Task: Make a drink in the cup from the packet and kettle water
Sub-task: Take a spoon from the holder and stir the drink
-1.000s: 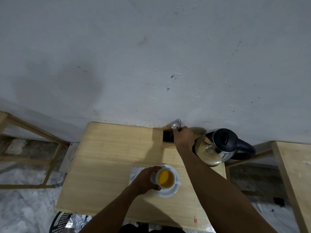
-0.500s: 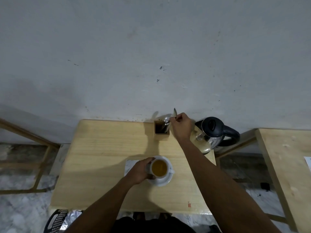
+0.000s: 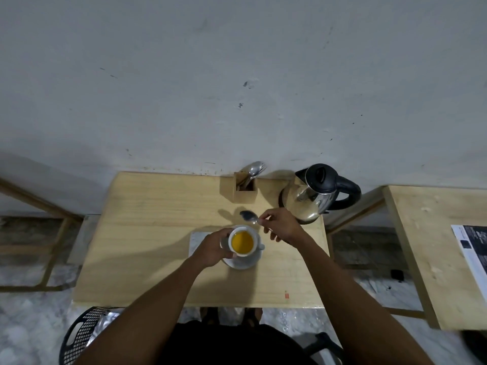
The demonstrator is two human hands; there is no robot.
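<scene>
A white cup (image 3: 242, 244) is sitting on a white saucer (image 3: 243, 261) near the middle of a pale wooden table (image 3: 147, 233), and it is holding an orange-yellow liquid that is filling most of its mouth. The left hand (image 3: 213, 247) is wrapping its fingers around the cup's left side, gripping it where it stands. Under the hand and just left of the saucer, a flat silvery packet (image 3: 196, 239) is lying on the table, partly hidden by the wrist.

Just beyond the cup, the right hand (image 3: 280, 224) is pinching the handle of a metal spoon (image 3: 249, 216) between thumb and fingertips, the other fingers curling loosely below. The spoon's bowl is pointing left and hanging above the tabletop, close to the cup's far rim but apart from it, and it is casting a shadow to the left.

Further back, against the grey wall (image 3: 237, 75), a small wooden cutlery holder (image 3: 243, 189) is standing with more spoons and a fork poking out. To its right a steel kettle (image 3: 316, 193) with a black lid and handle is standing at the table's far right corner, close behind the right hand.

A second table (image 3: 432, 246) bearing a printed sheet (image 3: 474, 248) is standing to the right, and a black perforated basket (image 3: 81, 335) is sitting on the floor at the lower left
</scene>
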